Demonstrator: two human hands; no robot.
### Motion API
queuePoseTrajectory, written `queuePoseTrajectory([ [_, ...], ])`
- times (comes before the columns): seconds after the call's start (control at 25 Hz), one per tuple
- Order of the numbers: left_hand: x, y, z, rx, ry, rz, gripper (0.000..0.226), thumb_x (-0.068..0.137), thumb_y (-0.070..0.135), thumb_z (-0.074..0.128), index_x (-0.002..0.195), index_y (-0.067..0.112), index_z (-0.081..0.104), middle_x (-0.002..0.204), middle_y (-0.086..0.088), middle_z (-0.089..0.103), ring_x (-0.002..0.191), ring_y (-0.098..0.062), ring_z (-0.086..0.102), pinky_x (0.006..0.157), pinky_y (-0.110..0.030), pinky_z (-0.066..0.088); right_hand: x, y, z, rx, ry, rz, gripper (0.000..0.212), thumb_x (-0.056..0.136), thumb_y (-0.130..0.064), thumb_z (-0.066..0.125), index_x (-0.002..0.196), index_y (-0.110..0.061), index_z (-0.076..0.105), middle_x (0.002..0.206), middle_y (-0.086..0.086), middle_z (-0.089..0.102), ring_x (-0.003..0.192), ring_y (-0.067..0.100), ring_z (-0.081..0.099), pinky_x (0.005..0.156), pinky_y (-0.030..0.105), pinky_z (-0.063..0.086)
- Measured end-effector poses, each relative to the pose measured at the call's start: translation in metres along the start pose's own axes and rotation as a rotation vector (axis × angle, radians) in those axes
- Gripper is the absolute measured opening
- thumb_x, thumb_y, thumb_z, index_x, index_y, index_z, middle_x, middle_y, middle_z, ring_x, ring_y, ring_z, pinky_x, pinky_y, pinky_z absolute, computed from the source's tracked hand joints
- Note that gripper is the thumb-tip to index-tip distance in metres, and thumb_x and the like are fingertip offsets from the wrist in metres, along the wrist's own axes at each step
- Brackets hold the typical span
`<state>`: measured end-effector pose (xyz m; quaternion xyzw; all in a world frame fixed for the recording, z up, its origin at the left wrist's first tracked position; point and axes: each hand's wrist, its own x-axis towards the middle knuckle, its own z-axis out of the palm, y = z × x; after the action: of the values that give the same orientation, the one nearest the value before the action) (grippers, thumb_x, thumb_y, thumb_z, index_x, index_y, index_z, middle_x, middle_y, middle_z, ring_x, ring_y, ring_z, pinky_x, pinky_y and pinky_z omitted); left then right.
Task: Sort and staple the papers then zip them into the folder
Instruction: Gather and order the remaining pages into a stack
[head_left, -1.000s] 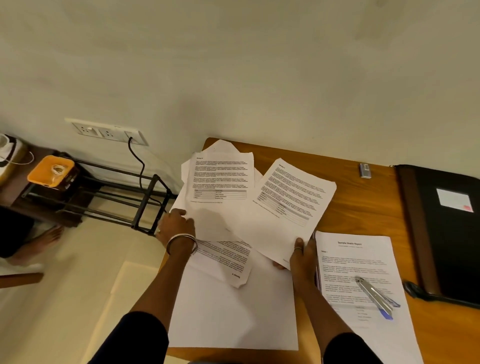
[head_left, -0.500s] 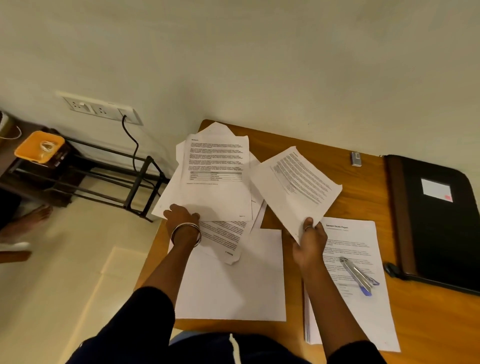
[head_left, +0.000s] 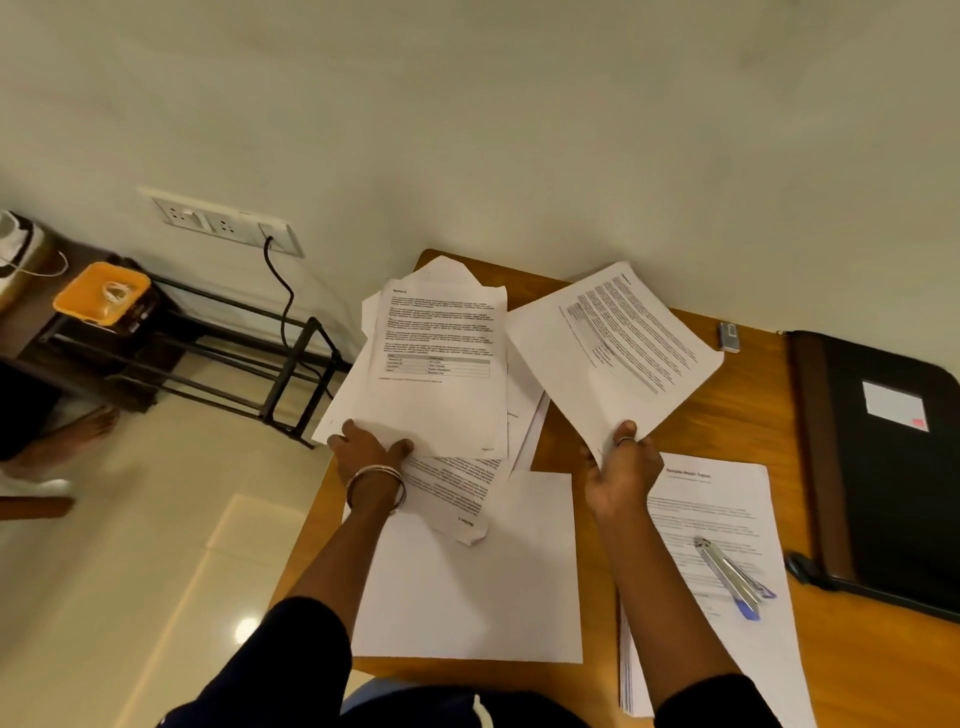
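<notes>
My left hand (head_left: 366, 449) grips the near edge of a loose bundle of printed sheets (head_left: 439, 364) at the table's left end. My right hand (head_left: 621, 470) pinches a corner of a single printed sheet (head_left: 613, 348), lifted and tilted above the table. A blank sheet (head_left: 467, 587) lies near the front edge, with an upside-down printed page (head_left: 457, 491) partly over it. To the right lies a stacked report (head_left: 727, 519) with a silver and blue stapler (head_left: 732, 577) resting on top. The black zip folder (head_left: 883, 467) lies shut at the far right.
A small staple box (head_left: 729, 336) sits by the wall on the wooden table (head_left: 727, 415). Left of the table are a black metal rack (head_left: 249, 358), a wall socket with a plugged cable (head_left: 228, 223), an orange-lidded container (head_left: 101, 293) and a person's foot (head_left: 88, 428).
My right hand has drawn the single sheet out of the bundle and carried it to the right, rotating it. My left hand has kept its hold on the bundle.
</notes>
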<state>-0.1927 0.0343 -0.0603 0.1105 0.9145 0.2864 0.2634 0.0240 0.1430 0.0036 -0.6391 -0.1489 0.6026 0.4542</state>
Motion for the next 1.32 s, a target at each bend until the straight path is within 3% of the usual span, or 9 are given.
queuePoseTrajectory([
  [0.16,0.003,0.007,-0.004,0.136,0.106,-0.049,0.068,0.068,0.031,0.08,0.122,0.005,0.047,0.124,-0.017,0.036,0.112,-0.035,0.044,0.089,-0.046,0.047,0.01,-0.003,0.008,-0.033,0.017,-0.026,0.021,0.099,-0.018,0.05,0.12,-0.015,0.05,0.12,0.009,0.056,0.109,0.027,0.057,0.046,0.021,0.052],
  [0.36,0.02,0.007,-0.014,0.134,0.111,-0.121,0.056,0.069,0.029,0.079,0.114,0.009,0.054,0.123,-0.017,0.044,0.117,-0.037,0.041,0.096,-0.049,0.038,0.026,0.008,0.006,-0.044,0.033,0.019,0.019,0.097,-0.023,0.054,0.116,-0.019,0.052,0.125,0.014,0.056,0.113,0.033,0.058,0.054,0.028,0.054],
  [0.52,0.014,0.015,-0.021,-0.396,0.096,-0.019,0.031,0.082,0.011,0.066,0.11,0.004,0.054,0.097,-0.009,0.057,0.093,-0.033,0.06,0.075,-0.041,0.055,0.028,0.011,-0.004,0.17,-0.067,0.146,0.035,0.094,-0.021,0.058,0.128,-0.013,0.051,0.112,0.013,0.061,0.089,0.026,0.066,0.054,0.022,0.053],
  [0.6,0.012,0.027,-0.03,-0.632,0.078,-0.033,0.031,0.085,0.004,0.062,0.114,0.003,0.051,0.102,-0.01,0.056,0.09,-0.03,0.06,0.063,-0.034,0.055,0.023,0.008,-0.009,0.393,-0.149,0.212,0.045,0.092,-0.015,0.058,0.136,-0.014,0.047,0.096,0.009,0.062,0.068,0.017,0.067,0.052,0.018,0.051],
  [0.72,0.02,0.036,-0.04,-0.888,0.065,-0.134,0.039,0.084,0.0,0.063,0.12,-0.004,0.048,0.11,-0.018,0.056,0.092,-0.039,0.06,0.06,-0.039,0.056,0.026,0.007,-0.011,0.445,-0.147,0.219,0.046,0.091,-0.015,0.06,0.136,-0.016,0.048,0.093,0.007,0.062,0.06,0.014,0.067,0.051,0.018,0.051],
  [0.92,0.012,0.037,-0.041,-0.914,0.017,-0.215,0.033,0.083,-0.001,0.063,0.115,-0.002,0.052,0.109,-0.02,0.058,0.09,-0.045,0.062,0.065,-0.045,0.056,0.025,0.003,-0.007,0.265,-0.119,0.175,0.04,0.092,-0.024,0.062,0.129,-0.014,0.05,0.11,0.009,0.062,0.088,0.02,0.06,0.057,0.025,0.053],
  [1.12,-0.013,0.033,-0.022,-0.902,-0.085,-0.284,0.027,0.083,-0.002,0.063,0.107,-0.002,0.05,0.099,-0.02,0.058,0.076,-0.04,0.063,0.048,-0.042,0.057,0.014,0.02,0.019,0.006,-0.271,0.048,0.033,0.096,-0.015,0.056,0.129,-0.018,0.056,0.115,0.0,0.066,0.102,0.021,0.063,0.074,0.038,0.056],
  [1.24,-0.031,0.03,-0.015,-0.925,-0.255,-0.334,0.024,0.083,-0.004,0.062,0.104,-0.006,0.05,0.095,-0.022,0.06,0.069,-0.037,0.063,0.048,-0.039,0.057,0.012,0.038,0.033,-0.215,-0.376,0.093,0.027,0.096,-0.017,0.057,0.123,-0.02,0.061,0.115,0.001,0.068,0.101,0.023,0.064,0.079,0.044,0.056],
  [1.32,-0.035,0.024,-0.018,-0.86,-0.424,-0.263,0.028,0.084,-0.001,0.062,0.11,-0.004,0.052,0.096,-0.019,0.063,0.08,-0.038,0.065,0.057,-0.039,0.059,0.017,0.046,0.04,-0.336,-0.338,0.061,0.022,0.095,-0.014,0.058,0.117,-0.017,0.062,0.115,0.004,0.067,0.096,0.022,0.064,0.08,0.042,0.055],
])
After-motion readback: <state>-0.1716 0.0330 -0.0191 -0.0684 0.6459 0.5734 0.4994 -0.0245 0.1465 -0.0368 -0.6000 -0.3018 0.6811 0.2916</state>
